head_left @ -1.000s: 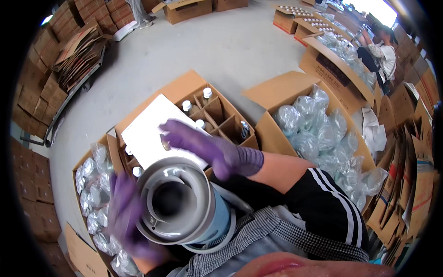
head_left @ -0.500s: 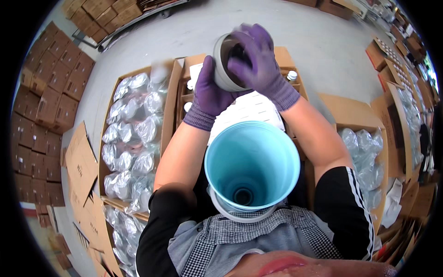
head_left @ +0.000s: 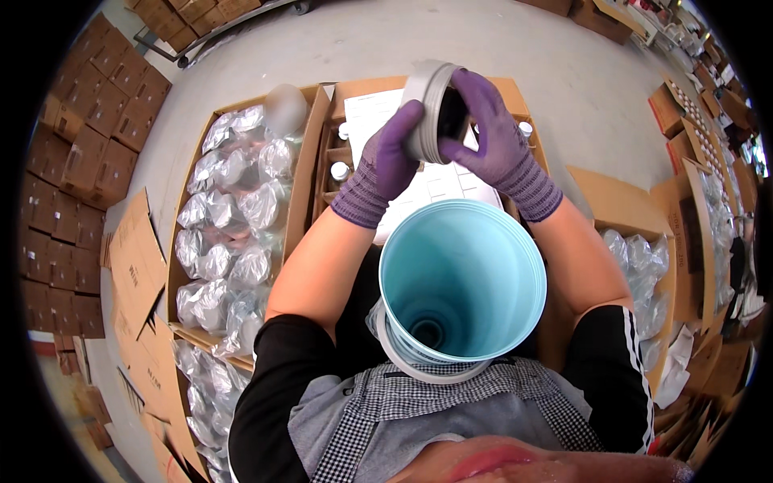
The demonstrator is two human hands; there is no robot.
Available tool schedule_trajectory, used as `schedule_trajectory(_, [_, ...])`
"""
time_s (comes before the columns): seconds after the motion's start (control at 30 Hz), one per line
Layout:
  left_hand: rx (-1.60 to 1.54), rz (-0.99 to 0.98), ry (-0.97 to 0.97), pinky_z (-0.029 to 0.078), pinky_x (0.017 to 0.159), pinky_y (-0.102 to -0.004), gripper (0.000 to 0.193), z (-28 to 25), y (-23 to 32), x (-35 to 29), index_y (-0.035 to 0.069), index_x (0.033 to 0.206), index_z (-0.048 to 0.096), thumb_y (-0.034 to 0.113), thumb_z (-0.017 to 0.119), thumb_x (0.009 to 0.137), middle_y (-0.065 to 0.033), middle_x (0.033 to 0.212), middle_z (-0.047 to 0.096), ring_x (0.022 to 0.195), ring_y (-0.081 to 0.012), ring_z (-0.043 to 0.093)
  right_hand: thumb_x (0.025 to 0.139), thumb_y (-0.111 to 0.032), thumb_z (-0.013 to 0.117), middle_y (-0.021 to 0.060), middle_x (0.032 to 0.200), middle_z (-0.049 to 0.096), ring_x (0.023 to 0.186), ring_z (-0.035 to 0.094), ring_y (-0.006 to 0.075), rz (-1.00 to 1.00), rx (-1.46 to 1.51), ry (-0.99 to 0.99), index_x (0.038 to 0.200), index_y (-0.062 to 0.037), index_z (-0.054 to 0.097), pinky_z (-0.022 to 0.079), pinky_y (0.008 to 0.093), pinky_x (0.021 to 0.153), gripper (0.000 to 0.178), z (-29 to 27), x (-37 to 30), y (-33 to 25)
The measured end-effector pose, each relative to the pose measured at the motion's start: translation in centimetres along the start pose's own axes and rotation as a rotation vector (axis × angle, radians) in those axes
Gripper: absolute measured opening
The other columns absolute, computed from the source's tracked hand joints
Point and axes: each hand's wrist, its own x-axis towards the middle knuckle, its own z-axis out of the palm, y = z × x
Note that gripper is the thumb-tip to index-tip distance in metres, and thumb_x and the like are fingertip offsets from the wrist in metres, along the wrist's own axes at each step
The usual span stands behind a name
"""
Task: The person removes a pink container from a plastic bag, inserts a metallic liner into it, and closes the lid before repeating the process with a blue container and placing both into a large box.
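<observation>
Between my gloved hands, above the sheets of paper, I hold a grey round lid-like piece [head_left: 431, 111] with a ridged rim and a dark inside. My left hand [head_left: 392, 153], in a purple glove, grips its left side with the thumb on the outer wall. On the right, my right hand [head_left: 499, 133] is curled at the rim, its fingers at the far edge and its thumb at the near edge. The piece is tipped so its dark opening faces right. Nearer to me stands a tall light-blue bucket [head_left: 527, 274], its mouth upward and a dark round spot at its bottom.
White printed sheets [head_left: 435, 189] lie on a divided carton [head_left: 322, 153] with white-capped bottles [head_left: 340, 171]. To the left, a box [head_left: 173, 274] holds several plastic-wrapped items. Another open box [head_left: 608, 193] stands right. Stacked cartons [head_left: 101, 121] line the far left.
The grey piece has turned so its opening faces right. My right hand has moved from over its opening to its right rim. The bucket appears farther right in view.
</observation>
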Motion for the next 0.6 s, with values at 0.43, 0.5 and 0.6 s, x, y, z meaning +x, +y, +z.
schedule_trajectory(0.43, [-0.075, -0.028, -0.036, 0.050, 0.101, -0.0357, 0.060, 2.9, -0.1, -1.0, -0.001, 0.140, 0.050, 0.045, 0.049, 0.102, -0.0126, 0.124, 0.063, 0.113, -0.0227, 0.063, 0.091, -0.040, 0.069, 0.0257, 0.142, 0.048, 0.121, 0.057, 0.0411, -0.099, -0.105, -0.161, 0.146, 0.0045, 0.040, 0.050, 0.0481, 0.102, 0.077, -3.8, 0.3, -1.4])
schedule_trajectory(0.5, [-0.221, -0.014, 0.046, 0.049, 0.103, -0.0362, 0.059, 4.2, -0.6, -1.3, -0.001, 0.140, 0.050, 0.044, 0.049, 0.102, -0.0128, 0.125, 0.062, 0.115, -0.0224, 0.061, 0.089, -0.037, 0.071, 0.0271, 0.142, 0.047, 0.121, 0.057, 0.0419, -0.113, -0.107, -0.177, 0.149, 0.0027, 0.038, 0.049, 0.0479, 0.103, 0.080, -3.8, 0.1, -0.9])
schedule_trajectory(0.6, [-0.239, 0.048, 0.144, 0.047, 0.106, -0.0364, 0.061, 5.8, -1.3, -1.3, -0.001, 0.142, 0.050, 0.044, 0.051, 0.101, -0.0132, 0.128, 0.061, 0.118, -0.0226, 0.060, 0.089, -0.031, 0.072, 0.0263, 0.140, 0.050, 0.119, 0.059, 0.0401, -0.083, -0.121, -0.135, 0.147, 0.0017, 0.041, 0.050, 0.0472, 0.101, 0.074, -3.4, -0.2, -1.1])
